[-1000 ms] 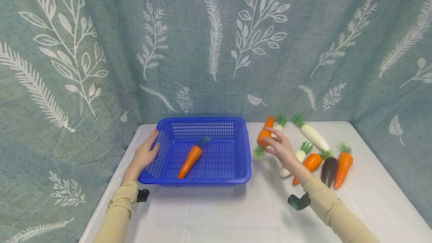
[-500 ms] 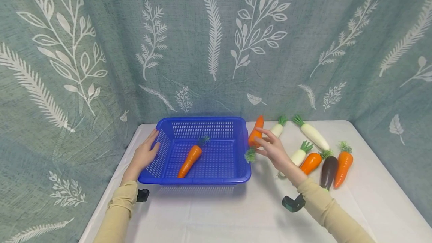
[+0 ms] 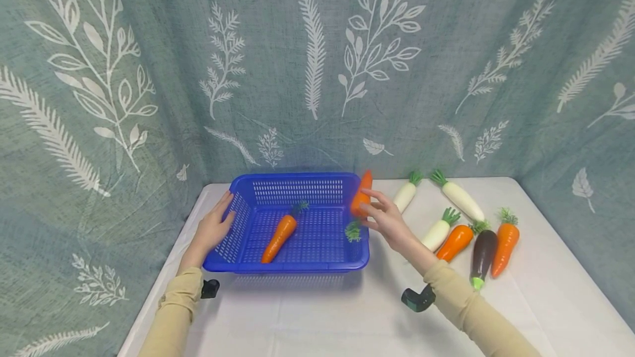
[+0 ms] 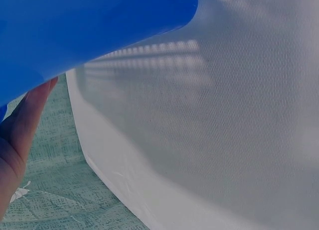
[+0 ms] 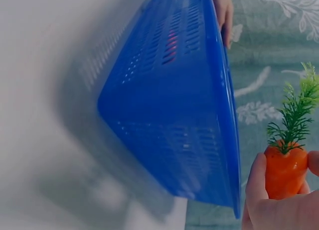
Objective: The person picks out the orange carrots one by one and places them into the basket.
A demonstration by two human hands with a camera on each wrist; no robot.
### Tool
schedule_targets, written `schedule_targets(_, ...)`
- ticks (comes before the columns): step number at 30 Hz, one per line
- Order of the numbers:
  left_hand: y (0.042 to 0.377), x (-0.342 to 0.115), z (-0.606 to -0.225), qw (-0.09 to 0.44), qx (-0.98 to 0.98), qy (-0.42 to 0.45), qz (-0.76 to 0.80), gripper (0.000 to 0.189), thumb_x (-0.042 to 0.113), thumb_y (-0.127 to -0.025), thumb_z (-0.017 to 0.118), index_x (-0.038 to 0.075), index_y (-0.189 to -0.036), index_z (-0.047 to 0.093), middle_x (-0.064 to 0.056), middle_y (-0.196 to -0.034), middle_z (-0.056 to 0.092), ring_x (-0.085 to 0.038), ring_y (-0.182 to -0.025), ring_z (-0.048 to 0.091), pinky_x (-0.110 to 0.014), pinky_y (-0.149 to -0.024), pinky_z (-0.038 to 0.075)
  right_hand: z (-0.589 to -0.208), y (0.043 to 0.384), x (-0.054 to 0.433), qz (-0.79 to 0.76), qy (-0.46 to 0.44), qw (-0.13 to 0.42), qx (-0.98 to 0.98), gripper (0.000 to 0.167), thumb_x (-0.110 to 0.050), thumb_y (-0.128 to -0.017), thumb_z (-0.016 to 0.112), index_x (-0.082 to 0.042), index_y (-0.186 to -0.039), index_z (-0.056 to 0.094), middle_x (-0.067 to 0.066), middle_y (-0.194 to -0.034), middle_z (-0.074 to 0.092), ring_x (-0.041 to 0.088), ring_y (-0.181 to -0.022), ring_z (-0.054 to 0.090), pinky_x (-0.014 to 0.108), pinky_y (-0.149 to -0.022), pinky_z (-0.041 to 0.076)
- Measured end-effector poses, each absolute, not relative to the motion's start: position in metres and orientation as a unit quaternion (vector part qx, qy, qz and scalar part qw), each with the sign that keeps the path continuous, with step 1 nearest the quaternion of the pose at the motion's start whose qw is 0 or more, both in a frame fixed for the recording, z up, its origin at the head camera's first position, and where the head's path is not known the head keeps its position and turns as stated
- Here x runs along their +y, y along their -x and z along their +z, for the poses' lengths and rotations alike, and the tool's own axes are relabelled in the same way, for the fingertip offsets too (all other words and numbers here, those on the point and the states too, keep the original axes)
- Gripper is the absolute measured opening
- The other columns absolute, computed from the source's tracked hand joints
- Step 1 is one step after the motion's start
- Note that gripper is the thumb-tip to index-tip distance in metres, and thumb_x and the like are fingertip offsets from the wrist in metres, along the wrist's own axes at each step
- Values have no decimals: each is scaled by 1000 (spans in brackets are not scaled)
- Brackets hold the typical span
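In the head view my right hand (image 3: 386, 219) pinches an orange carrot (image 3: 362, 197) near its leafy end, over the right rim of a blue slotted basket (image 3: 292, 266). The right wrist view shows thumb and fingers on either side of this carrot (image 5: 285, 172), its green top (image 5: 294, 113) pointing up. A second carrot (image 3: 279, 237) lies slanted on the basket floor. Fairly straight fingers of my left hand (image 3: 210, 230) rest along the basket's left rim, the thumb apart from them. From the left wrist, the basket (image 4: 89, 36) hides part of that hand (image 4: 22, 125).
Right of the basket on the white-covered table (image 3: 317, 318) lie several white radishes (image 3: 461, 201), an eggplant (image 3: 483, 255), a carrot (image 3: 505, 247) and another carrot (image 3: 455, 241) partly behind the right forearm. A patterned green curtain (image 3: 278, 70) stands behind the table.
My right hand has moved left with the carrot, from beside the radishes to over the basket's right rim. The left hand, basket and carrot inside have stayed put.
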State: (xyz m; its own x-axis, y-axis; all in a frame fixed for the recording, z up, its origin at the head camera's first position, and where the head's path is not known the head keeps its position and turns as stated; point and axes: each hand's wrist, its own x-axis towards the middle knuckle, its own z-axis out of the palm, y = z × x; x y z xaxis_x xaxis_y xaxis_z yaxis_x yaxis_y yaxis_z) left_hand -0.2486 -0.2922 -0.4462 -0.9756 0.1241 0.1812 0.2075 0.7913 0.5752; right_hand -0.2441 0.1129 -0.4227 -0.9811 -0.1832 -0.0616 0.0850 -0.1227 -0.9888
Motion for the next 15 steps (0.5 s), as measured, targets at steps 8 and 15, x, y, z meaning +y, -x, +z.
schedule_targets(8,250,-294,-448,70,-944,87,-309,51,10,-102,43,-9,-148,29,-25,-155,24,-48,-137,29,-62,-109,26,-424,240,97,-750,44,88,654,46,-3,-97,53,6,-140,42,18,-117,50,10,-91,60,33,-86,55)
schedule_targets(15,252,-295,-450,73,-945,90,-307,51,8,-102,43,-9,-148,29,-26,-155,24,-47,-138,28,-60,-111,24,-430,239,88,-750,48,79,655,45,-1,-96,56,4,-139,45,21,-120,51,12,-92,62,36,-87,55)
